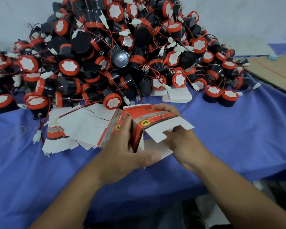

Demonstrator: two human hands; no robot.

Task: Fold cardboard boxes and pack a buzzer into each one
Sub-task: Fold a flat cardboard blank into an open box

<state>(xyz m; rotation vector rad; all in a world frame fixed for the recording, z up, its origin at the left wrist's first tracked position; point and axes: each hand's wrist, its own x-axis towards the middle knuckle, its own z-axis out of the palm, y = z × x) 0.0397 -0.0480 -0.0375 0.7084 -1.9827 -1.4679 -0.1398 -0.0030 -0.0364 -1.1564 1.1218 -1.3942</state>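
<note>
A red and white cardboard box (153, 119), partly opened with its white flaps spread, hangs over the blue cloth between both hands. My left hand (122, 152) grips its near left side, thumb lying across the lower flap. My right hand (180, 138) holds the right side, fingers over the top edge and on the notched white flap. A big heap of black buzzers (116, 52) with orange caps, red wires and white plugs fills the back of the table. Flat unfolded boxes (79, 128) lie fanned out just left of my hands.
A blue cloth (238, 133) covers the table. Two buzzers (220, 96) stand apart at the right of the heap. A small stack of white cards (177, 95) lies behind the box. A brown cardboard sheet (274, 70) lies at the far right. The table's front edge runs below my forearms.
</note>
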